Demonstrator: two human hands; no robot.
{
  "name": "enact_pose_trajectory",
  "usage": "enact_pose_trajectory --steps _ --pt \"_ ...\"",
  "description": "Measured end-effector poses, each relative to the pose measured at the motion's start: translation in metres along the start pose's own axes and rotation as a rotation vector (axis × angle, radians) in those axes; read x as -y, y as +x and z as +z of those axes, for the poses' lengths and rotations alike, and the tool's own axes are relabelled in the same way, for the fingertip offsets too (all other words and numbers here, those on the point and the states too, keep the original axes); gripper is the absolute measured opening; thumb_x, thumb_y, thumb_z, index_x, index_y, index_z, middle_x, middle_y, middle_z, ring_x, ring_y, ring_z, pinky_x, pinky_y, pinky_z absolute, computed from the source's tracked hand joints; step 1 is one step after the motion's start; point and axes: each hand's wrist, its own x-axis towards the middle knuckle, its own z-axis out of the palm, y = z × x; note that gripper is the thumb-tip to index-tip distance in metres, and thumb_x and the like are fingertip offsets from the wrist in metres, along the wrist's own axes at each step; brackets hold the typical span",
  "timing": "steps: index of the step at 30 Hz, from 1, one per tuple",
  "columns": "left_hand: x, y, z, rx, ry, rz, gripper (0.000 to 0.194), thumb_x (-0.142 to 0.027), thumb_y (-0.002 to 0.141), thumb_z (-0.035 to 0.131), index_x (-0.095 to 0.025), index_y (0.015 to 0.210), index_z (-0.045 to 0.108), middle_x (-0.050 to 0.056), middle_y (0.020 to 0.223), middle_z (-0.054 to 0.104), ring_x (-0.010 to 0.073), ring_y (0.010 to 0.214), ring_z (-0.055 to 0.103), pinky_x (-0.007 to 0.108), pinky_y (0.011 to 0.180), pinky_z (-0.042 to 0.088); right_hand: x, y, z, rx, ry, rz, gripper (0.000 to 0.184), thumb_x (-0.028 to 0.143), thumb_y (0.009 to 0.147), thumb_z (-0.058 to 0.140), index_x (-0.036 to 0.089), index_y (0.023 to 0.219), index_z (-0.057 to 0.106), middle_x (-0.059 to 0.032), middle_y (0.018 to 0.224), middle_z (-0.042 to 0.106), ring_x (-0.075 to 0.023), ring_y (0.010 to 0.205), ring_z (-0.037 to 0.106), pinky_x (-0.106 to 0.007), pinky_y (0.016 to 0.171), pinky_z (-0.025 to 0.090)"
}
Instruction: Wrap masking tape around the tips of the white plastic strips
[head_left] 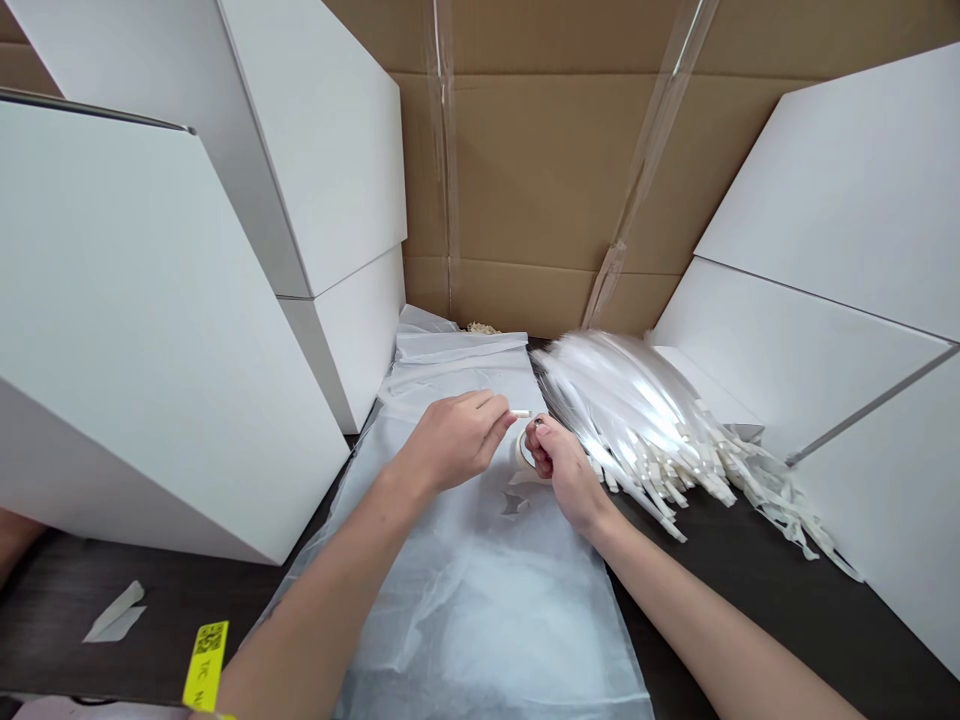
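My left hand (454,442) pinches a short white strip (520,413) between thumb and fingers, its tip reaching toward my right hand. My right hand (562,470) grips a roll of cream masking tape (526,452), partly hidden by my fingers. Both hands hover over a translucent white plastic sheet (480,600), with a small torn scrap (514,503) lying on it. Just right of my right hand lies a large bundle of glossy white strips (630,415), their cream-taped ends fanning toward the lower right.
White flat panels (127,320) stand leaning on the left, and more (840,220) on the right. A taped cardboard wall (540,170) closes the back. The dark tabletop (750,590) carries a paper scrap (114,612) and a yellow QR-code tag (205,665) at lower left.
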Motion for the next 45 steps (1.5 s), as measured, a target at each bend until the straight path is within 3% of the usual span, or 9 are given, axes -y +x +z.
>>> enact_pose_trajectory --steps 9,13,17,23,25,29,31,37,45 --pt "-0.001 0.000 0.000 0.014 -0.009 -0.015 0.033 -0.035 0.106 0.033 -0.019 0.087 0.054 0.000 0.078 0.058 0.0131 0.070 0.051 0.028 0.059 0.032 -0.004 0.001 -0.002 0.028 -0.040 0.021 0.031 0.045 0.100 0.037 0.021 0.080 0.039 0.0033 0.072 0.034 -0.0120 0.061 0.029 -0.026 0.055 0.026" --pt "0.000 0.001 -0.003 -0.027 -0.054 -0.041 0.032 -0.035 0.106 0.033 -0.019 0.088 0.054 0.000 0.082 0.061 0.0132 0.074 0.054 0.027 0.061 0.033 0.006 -0.012 -0.001 0.066 -0.315 -0.200 0.028 0.045 0.100 0.043 0.020 0.088 0.047 0.0018 0.073 0.046 -0.0133 0.064 0.042 -0.028 0.062 0.033" --pt "0.003 0.001 -0.006 -0.063 -0.107 -0.094 0.033 -0.036 0.107 0.032 -0.019 0.086 0.052 0.000 0.082 0.060 0.0123 0.072 0.053 0.026 0.061 0.033 0.013 -0.028 0.017 0.317 -0.837 -0.535 0.022 0.040 0.091 0.060 0.018 0.090 0.058 -0.0032 0.081 0.062 -0.0188 0.078 0.053 -0.034 0.076 0.037" --pt "0.002 0.001 -0.003 -0.028 -0.111 -0.091 0.034 -0.037 0.106 0.032 -0.019 0.085 0.051 -0.001 0.080 0.059 0.0123 0.070 0.051 0.027 0.062 0.034 0.022 -0.032 0.022 0.572 -1.017 -0.611 0.037 0.051 0.092 0.065 0.018 0.108 0.064 -0.0078 0.105 0.069 -0.0246 0.101 0.057 -0.038 0.089 0.040" --pt "0.002 0.001 -0.001 -0.007 -0.118 -0.105 0.034 -0.037 0.106 0.032 -0.019 0.086 0.052 0.000 0.081 0.060 0.0127 0.071 0.052 0.027 0.062 0.034 0.033 -0.029 -0.004 0.490 -0.993 -0.531 0.032 0.047 0.095 0.061 0.019 0.110 0.065 -0.0050 0.100 0.071 -0.0215 0.095 0.061 -0.033 0.083 0.042" --pt "0.003 0.001 0.001 0.020 -0.142 -0.134 0.035 -0.037 0.107 0.031 -0.020 0.086 0.053 0.000 0.081 0.060 0.0129 0.070 0.053 0.028 0.060 0.034 0.051 -0.023 -0.071 0.088 -1.173 -0.012 0.015 0.036 0.094 0.060 0.026 0.102 0.066 0.0022 0.081 0.069 -0.0153 0.068 0.061 -0.028 0.059 0.036" --pt "0.002 0.001 0.001 0.027 -0.142 -0.136 0.035 -0.037 0.106 0.032 -0.020 0.085 0.052 0.000 0.079 0.059 0.0128 0.069 0.052 0.028 0.060 0.034 0.049 -0.020 -0.089 0.078 -1.284 0.140 0.016 0.039 0.091 0.063 0.025 0.100 0.066 0.0023 0.075 0.068 -0.0166 0.066 0.061 -0.028 0.056 0.033" --pt "-0.001 0.001 0.001 0.042 -0.133 -0.117 0.035 -0.037 0.107 0.032 -0.019 0.082 0.049 0.000 0.080 0.059 0.0129 0.071 0.053 0.028 0.061 0.034 0.030 -0.014 -0.074 0.126 -1.435 0.249 0.021 0.044 0.090 0.065 0.026 0.099 0.066 -0.0006 0.085 0.072 -0.0216 0.078 0.066 -0.029 0.056 0.029" --pt "-0.002 0.001 0.000 0.055 -0.145 -0.115 0.035 -0.038 0.107 0.031 -0.019 0.084 0.050 0.000 0.081 0.059 0.0129 0.072 0.053 0.028 0.062 0.035 0.031 -0.014 -0.071 0.162 -1.494 0.237 0.008 0.025 0.093 0.059 0.026 0.096 0.066 -0.0005 0.098 0.071 -0.0211 0.083 0.067 -0.029 0.057 0.029"
